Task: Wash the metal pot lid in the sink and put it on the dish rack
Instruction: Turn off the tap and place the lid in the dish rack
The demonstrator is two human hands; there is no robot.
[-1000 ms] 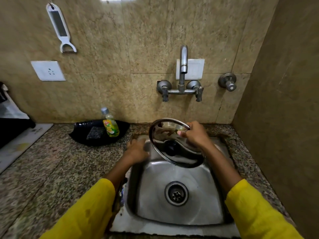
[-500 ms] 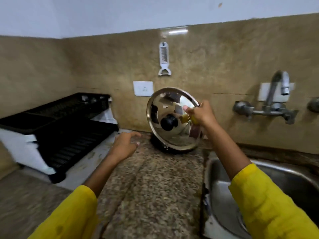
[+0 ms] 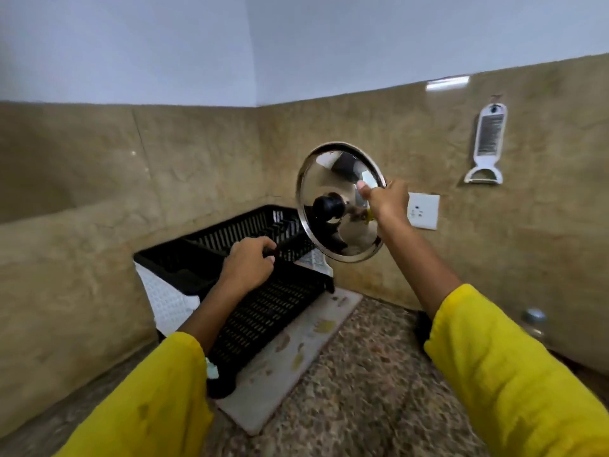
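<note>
Since the earlier frame the metal pot lid [image 3: 339, 206] has travelled left, away from the sink area, and now sits in the air above the right end of the dish rack [image 3: 263, 291]. The left hand [image 3: 248, 263] has come forward onto the rack. Right hand [image 3: 385, 201]: closed on the lid's right rim, thumb on the domed face, lid held near upright with its black knob [image 3: 327, 207] facing the camera. Lid not touching the rack. Left hand: fingers curled over a black edge of the rack, gripping it. Rack stands in the far left corner of the counter [image 3: 362, 390], on a pale mat [image 3: 296, 351]. Wall socket [image 3: 423, 211] just right of the right hand; white peeler [image 3: 487, 143] hangs on the wall above it.
</note>
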